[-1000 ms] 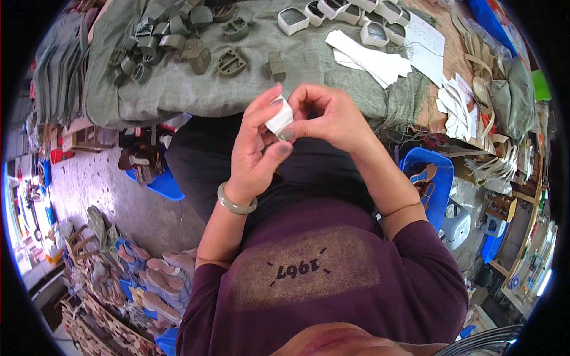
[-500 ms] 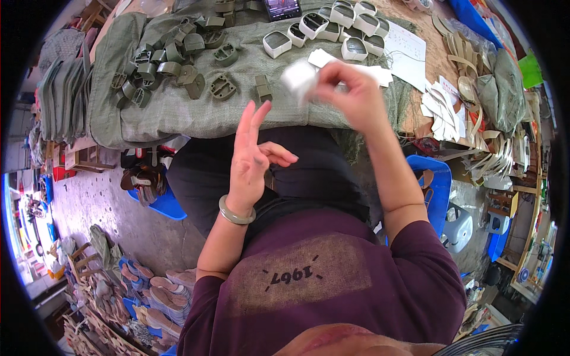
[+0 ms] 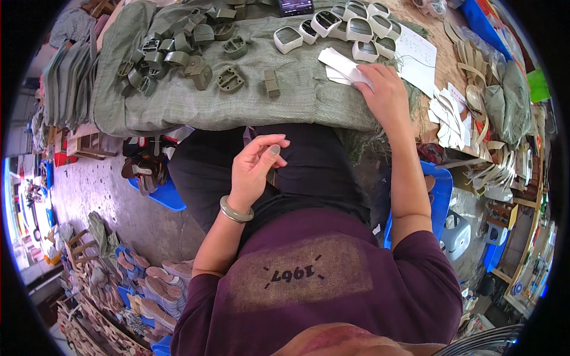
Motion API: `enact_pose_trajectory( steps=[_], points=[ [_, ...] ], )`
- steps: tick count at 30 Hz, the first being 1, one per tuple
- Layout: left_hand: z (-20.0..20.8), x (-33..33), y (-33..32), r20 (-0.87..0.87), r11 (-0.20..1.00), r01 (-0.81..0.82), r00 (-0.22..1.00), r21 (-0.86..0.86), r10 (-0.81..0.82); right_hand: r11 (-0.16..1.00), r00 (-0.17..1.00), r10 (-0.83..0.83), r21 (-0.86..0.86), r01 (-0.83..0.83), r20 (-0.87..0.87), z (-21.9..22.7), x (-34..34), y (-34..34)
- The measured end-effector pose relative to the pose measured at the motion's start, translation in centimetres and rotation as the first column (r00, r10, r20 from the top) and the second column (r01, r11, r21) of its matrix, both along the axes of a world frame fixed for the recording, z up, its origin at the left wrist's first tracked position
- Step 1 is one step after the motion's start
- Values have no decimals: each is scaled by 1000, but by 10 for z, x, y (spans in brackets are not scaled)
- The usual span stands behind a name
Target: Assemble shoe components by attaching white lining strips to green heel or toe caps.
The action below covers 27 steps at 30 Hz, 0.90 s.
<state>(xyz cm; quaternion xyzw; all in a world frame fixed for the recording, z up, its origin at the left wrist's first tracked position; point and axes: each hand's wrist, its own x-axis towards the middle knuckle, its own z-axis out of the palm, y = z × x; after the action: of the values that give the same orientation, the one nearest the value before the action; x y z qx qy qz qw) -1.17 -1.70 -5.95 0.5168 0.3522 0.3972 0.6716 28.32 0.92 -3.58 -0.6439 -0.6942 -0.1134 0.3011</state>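
My right hand is at the right of the cloth-covered table, with thumb and fingers closed on the end of a white strip. More white strips lie partly beneath it. My left hand hovers over my lap, fingers loosely bent, thumb close to the index finger, with nothing visible in it. Beyond the strips stand several white-wrapped shoe heels with dark hollow faces. Left of them, unwrapped olive-green heels lie in a loose pile, and one stands apart near the front.
Olive woven cloth covers the table. A phone lies at its back edge. White paper, cut white pieces and bundled tan strips are at the right. Blue bins stand below, and soles are heaped at lower left.
My right hand has moved right and down onto the white strips; the blurred white thing at its fingertips is gone. My left hand has dropped toward my lap, its raised fingers now bent.
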Motion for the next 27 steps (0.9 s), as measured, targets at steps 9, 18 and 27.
enact_pose_trajectory(
  steps=[9,18,27],
  points=[
    [-8,1,-9,-51,999,15,999,-39,-17,1000,972,-1,-3,1,-237,2,-5,-8],
    [8,11,-9,-75,998,58,996,2,-57,979,942,47,204,23,-331,3,-3,-5],
    [27,42,9,-47,971,15,999,237,-4,966,950,239,144,-213,-200,7,-44,9]
  ],
)
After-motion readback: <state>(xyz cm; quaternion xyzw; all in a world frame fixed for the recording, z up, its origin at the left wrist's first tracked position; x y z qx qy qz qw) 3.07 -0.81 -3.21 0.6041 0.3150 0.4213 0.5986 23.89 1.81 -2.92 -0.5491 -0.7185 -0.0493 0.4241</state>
